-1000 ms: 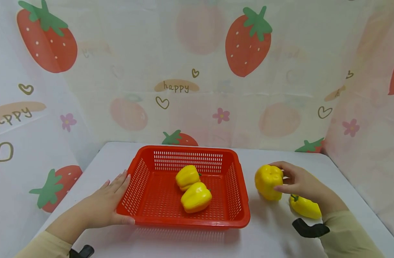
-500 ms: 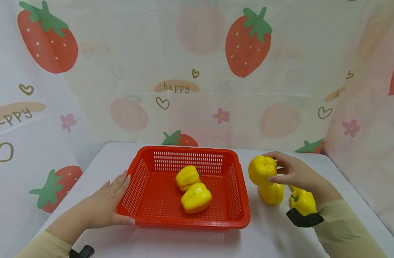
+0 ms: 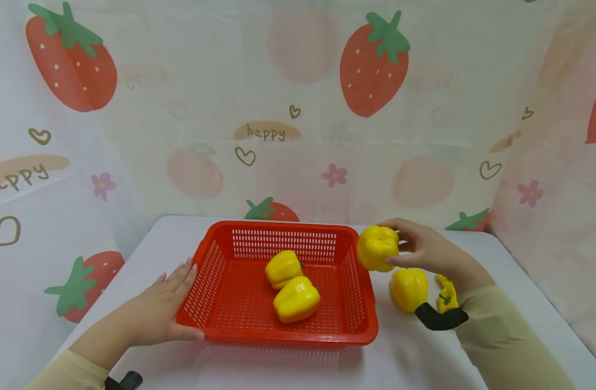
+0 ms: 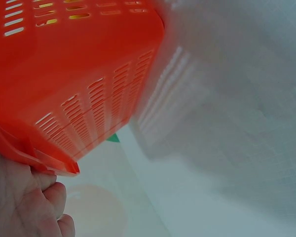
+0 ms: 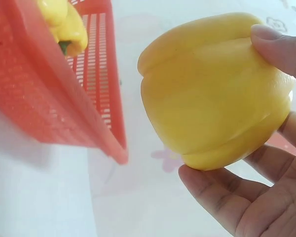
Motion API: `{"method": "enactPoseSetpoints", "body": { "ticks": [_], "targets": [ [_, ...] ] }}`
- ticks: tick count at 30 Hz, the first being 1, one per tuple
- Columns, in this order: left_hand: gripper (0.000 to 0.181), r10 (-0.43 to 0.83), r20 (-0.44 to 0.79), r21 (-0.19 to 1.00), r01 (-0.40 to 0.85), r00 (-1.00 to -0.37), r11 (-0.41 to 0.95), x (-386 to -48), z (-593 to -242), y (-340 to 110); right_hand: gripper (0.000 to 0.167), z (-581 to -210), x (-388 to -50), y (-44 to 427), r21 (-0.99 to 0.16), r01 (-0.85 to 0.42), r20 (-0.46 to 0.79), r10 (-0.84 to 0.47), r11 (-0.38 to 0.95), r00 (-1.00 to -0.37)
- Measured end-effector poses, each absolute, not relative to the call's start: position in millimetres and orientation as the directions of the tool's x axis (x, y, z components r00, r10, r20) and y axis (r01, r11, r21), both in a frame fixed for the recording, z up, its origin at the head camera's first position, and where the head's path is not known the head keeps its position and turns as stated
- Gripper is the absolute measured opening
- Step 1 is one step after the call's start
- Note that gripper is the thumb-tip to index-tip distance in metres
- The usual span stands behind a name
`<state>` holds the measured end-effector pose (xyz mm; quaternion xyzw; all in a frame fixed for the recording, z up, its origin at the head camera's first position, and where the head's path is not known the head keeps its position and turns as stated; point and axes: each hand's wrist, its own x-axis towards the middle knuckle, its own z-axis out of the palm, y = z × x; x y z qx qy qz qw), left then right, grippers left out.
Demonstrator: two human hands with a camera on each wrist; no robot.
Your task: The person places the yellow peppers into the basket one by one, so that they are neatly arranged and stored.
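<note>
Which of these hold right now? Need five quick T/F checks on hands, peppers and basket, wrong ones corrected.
1. The right-hand grip holds a yellow pepper. True.
2. The left-hand grip touches the red basket. True.
3. The red basket contains three peppers. False: it contains two peppers.
4. The yellow pepper in the right-hand grip lies on the basket's floor. False: it is held up by the basket's right rim.
5. A loose pepper sits on the table, right of the basket. True.
</note>
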<state>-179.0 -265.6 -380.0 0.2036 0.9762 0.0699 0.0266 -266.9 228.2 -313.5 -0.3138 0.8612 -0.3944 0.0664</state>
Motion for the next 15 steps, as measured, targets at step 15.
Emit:
{"method": "enactPoseSetpoints", "body": {
  "ticks": [15],
  "targets": [
    [0.122,0.401,-0.016,0.14,0.395,-0.916,0.908,-178.9,-380.3,-266.4,0.055,-312.5,-280.7,185.8,-0.729,-0.524,0.145,-0.65,0.44,-0.746]
  ]
}}
